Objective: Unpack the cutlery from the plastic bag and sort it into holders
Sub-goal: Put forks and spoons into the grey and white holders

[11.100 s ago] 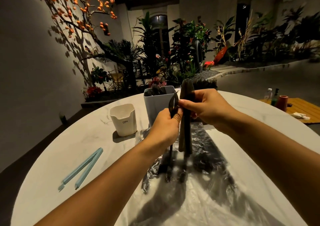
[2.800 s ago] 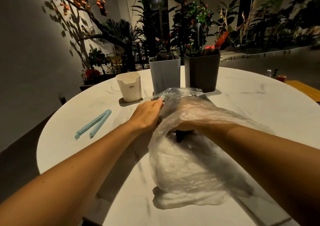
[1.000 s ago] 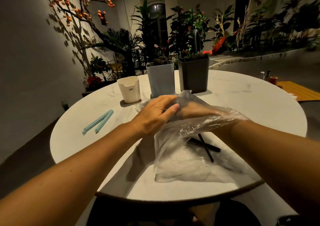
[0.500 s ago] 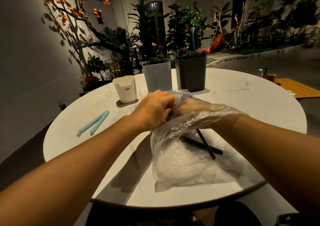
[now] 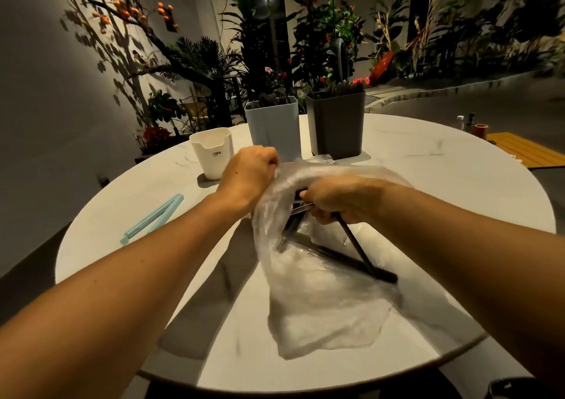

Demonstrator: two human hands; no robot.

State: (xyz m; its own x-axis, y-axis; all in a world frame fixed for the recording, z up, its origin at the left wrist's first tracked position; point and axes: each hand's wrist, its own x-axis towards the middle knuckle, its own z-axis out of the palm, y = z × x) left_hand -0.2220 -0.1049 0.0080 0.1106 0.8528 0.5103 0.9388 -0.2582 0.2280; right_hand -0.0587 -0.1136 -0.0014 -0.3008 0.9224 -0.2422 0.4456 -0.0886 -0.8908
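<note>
Hands meet over the middle of a round, white marble-patterned worktop (image 5: 428, 166). The left hand (image 5: 249, 175) has its fingers curled tight on the upper edge of a crumpled clear plastic bag (image 5: 324, 304), bunching the film just in front of the holders. The right hand (image 5: 339, 198) is fisted round a slim dark cutlery handle (image 5: 356, 246) that slants down and to the right, its lower end touching the worktop inside the bag; silvery tines or a blade show at the thumb side of the fist, too blurred to name. A second dark cutlery piece (image 5: 345, 261) lies flat in the bag, crossing under the held one near its lower end. The bag's loose bottom spreads toward the near edge of the worktop. Beyond the hands stand three holders in a row: a small white plastic cup with printed letters (image 5: 211, 152) at the left, a tall pale blue square holder (image 5: 272, 126) in the middle and a tall dark grey square holder (image 5: 336, 123) at the right, the two tall ones with dark cutlery tops showing above their rims. A light blue plastic sealing clip (image 5: 153, 218) lies open on the worktop well to the left of the bag.
</note>
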